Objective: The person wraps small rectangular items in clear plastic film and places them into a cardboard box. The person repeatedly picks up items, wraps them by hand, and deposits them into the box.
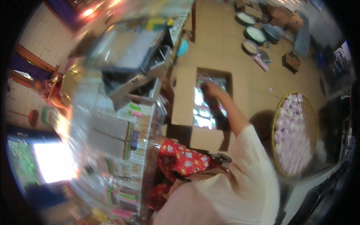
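My right hand [208, 89] reaches into an open cardboard box [182, 104] on the floor. Inside lie shiny plastic-wrapped packs [201, 115], glaring with reflected light. Blur hides whether the fingers hold any of them. Low by my lap, my left hand [172, 189] is partly covered by my cream shirt; a dark, handle-like object [180, 176] sticks out of its grip. Left of my red patterned trousers [182, 159], layered cake blocks [108, 136] in brown, green and pink rest on the table [135, 166]. Cut cake pieces [128, 195] lie nearer the bottom, beside a metal utensil [122, 177].
Metal pans [152, 87] and a blue-rimmed crate [121, 47] are stacked on the table. A round woven tray [294, 135] of pale purple pieces stands at right. Basins [255, 34], a kitchen scale [265, 57] and cartons [284, 17] occupy the far floor. Another person [52, 94] sits at left.
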Tool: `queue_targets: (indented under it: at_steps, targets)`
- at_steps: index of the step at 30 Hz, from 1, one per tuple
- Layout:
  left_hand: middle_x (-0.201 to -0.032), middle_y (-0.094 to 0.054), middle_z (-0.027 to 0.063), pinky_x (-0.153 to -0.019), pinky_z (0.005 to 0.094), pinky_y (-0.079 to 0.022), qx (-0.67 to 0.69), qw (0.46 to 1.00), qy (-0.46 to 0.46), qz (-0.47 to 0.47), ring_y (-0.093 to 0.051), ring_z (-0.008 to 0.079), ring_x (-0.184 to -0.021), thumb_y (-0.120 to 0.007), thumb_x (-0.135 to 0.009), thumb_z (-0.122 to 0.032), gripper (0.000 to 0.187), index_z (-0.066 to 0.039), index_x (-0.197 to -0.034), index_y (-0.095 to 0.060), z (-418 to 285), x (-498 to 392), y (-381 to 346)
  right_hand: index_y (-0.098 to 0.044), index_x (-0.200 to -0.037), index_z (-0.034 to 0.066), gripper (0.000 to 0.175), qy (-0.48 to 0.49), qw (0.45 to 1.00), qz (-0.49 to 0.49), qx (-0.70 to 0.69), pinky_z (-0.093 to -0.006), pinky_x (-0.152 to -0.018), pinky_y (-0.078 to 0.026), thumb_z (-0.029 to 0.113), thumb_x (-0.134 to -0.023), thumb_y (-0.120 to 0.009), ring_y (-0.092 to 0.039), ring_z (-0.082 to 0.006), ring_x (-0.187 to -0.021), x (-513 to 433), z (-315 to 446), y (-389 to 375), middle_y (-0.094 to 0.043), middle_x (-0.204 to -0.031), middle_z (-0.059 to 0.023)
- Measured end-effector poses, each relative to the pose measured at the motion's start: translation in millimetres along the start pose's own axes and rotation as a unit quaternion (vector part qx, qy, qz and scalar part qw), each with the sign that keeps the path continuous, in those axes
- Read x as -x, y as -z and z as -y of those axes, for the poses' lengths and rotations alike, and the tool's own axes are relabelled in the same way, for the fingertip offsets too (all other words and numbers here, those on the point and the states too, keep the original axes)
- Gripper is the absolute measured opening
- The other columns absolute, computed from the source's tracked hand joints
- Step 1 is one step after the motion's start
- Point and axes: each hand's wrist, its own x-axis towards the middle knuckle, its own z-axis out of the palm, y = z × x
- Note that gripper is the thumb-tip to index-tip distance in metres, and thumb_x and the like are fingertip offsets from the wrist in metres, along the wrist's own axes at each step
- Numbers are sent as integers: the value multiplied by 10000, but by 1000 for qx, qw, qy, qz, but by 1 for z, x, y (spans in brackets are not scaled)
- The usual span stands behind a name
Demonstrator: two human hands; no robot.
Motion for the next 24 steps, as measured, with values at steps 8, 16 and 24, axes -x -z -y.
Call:
queue_targets:
  at_steps: [8, 16, 24]
  targets:
    - [-1370, -470, 165, -969, 394, -445, 3, 1000, -1, 10, -505, 288, -1172, -667, -817, -163, 686, -15, -1422, -378, -4, -5, -5, -685, -1106, 77, 347, -70, 978, 191, 41, -465, -914, -490, 211, -810, -562, -626, -390, -1030, 110, 34, 12, -657, -1120, -209]
    - [-1386, -460, 163, -994, 393, -431, 52, 998, -23, 19, -499, 285, -1198, -641, -815, -145, 680, -10, -1425, -372, -8, -8, -6, -622, -1140, 3, 348, -69, 997, 40, 8, -465, -854, -494, 136, -820, -592, -627, -363, -1031, 141, 20, -13, -645, -1082, -254]
    - [-1402, -450, 161, -1019, 392, -418, 360, 923, -72, 114, -493, 283, -1223, -615, -813, -127, 675, -6, -1428, -366, -67, 4, 2, -667, -1021, 30, 306, -73, 997, -23, 12, -463, -813, -513, 243, -804, -635, -647, -384, -958, 78, -35, -22, -667, -1030, -232]
